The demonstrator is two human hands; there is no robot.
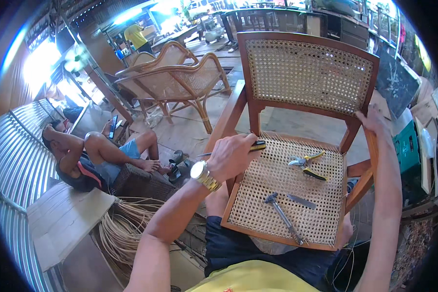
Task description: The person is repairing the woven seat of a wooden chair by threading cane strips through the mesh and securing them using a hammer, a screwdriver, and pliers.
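Between my arms stands a red-brown chair [289, 145] with pale, open-woven cane seat [272, 177] and back [310, 75], my left hand [230, 156] clenching a black-and-yellow tool [259, 145], my right hand [374, 121] grasping the armrest [372, 152].

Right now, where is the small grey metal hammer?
In the head view, the hammer lies right of centre on the woven cane chair seat, just left of the flat grey metal blade and below the yellow-handled shears.

Furniture workshop: hammer [284, 219], cane chair [283, 155]
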